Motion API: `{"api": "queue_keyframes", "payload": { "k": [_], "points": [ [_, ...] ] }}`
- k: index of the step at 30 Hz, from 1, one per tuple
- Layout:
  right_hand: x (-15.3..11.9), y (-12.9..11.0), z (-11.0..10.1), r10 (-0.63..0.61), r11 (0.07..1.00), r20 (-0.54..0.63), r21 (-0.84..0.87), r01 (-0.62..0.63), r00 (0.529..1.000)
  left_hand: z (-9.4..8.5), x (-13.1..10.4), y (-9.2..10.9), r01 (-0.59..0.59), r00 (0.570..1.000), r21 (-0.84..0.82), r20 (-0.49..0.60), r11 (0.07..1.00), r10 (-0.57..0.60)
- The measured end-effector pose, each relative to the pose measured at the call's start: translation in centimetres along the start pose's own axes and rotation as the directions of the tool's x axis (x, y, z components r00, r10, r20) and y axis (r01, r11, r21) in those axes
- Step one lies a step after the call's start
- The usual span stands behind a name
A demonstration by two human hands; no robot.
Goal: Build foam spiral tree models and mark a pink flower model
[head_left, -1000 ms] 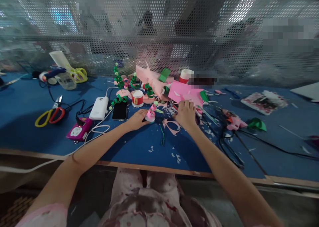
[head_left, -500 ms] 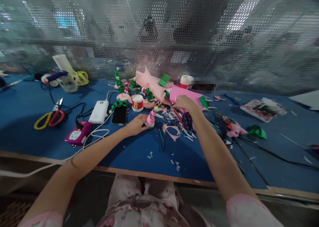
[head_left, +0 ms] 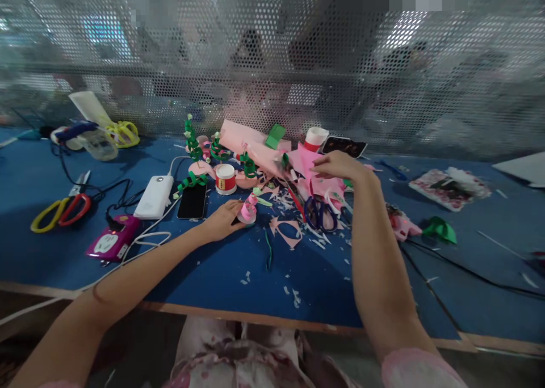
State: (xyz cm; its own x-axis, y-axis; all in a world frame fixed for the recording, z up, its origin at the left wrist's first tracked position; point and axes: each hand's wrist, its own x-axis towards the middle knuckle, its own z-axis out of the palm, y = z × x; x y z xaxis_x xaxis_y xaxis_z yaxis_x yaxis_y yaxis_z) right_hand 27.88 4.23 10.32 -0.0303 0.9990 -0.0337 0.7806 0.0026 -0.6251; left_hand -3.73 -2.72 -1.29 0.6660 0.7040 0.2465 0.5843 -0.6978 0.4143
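Note:
My left hand [head_left: 222, 221] is closed around the base of a small pink paper spiral tree [head_left: 248, 209] with a pale green tip, which stands upright on the table. To the right, my right hand [head_left: 338, 165] hovers over crumpled pink paper [head_left: 303, 160], its fingers stretched out to the left and slightly apart. I cannot see anything held in it. Blue-handled scissors [head_left: 320, 213] lie below that hand, among paper shreds. Left of the pink tree is a red and white tape roll [head_left: 225, 179]. Green paper spiral trees [head_left: 192, 141] stand behind it.
A black phone [head_left: 192, 199], a white power bank [head_left: 154, 197] and a purple power socket [head_left: 113, 239] with cables lie left. Farther left are red-and-yellow scissors [head_left: 68, 206]. A perforated metal screen [head_left: 272, 64] rises behind the blue table [head_left: 238, 280].
My right hand has lifted off the pink paper and moved right, its fingers loosening. My left hand stays at the pink spiral tree. The view has shifted slightly.

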Motion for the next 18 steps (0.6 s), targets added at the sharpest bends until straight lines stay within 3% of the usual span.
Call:
{"api": "queue_keyframes", "payload": {
  "k": [2, 5, 7, 8, 11, 18],
  "points": [
    [0.0, -0.2, 0.1, -0.012, 0.99, -0.082, -0.143, 0.0, 0.997, 0.0, 0.0, 0.0, 0.002, 1.0, 0.009, 0.008, 1.0, -0.002],
    [0.2, -1.2, 1.5, -0.231, 0.901, -0.222, -0.416, 0.123, 0.947, -0.1, 0.0, 0.1, 0.012, 1.0, 0.002, 0.009, 1.0, -0.012],
    [0.3, -2.0, 3.1, -0.378, 0.804, -0.153, -0.543, 0.242, 0.913, -0.2, 0.0, 0.1, 0.016, 1.0, -0.014, -0.001, 1.0, -0.016],
    [0.4, -2.4, 3.9, -0.388, 0.765, -0.101, -0.59, 0.259, 0.916, -0.2, 0.0, 0.1, 0.016, 1.0, -0.019, -0.008, 1.0, -0.016],
    [0.5, -3.1, 6.0, -0.262, 0.731, -0.091, -0.669, 0.136, 0.961, -0.2, -0.1, 0.0, 0.014, 1.0, -0.021, -0.022, 1.0, -0.014],
    [0.3, -3.5, 8.4, -0.124, 0.724, -0.241, -0.685, -0.079, 0.962, -0.1, 0.1, -0.2, 0.048, 0.998, -0.066, -0.039, 0.997, -0.05]
  ]
}}
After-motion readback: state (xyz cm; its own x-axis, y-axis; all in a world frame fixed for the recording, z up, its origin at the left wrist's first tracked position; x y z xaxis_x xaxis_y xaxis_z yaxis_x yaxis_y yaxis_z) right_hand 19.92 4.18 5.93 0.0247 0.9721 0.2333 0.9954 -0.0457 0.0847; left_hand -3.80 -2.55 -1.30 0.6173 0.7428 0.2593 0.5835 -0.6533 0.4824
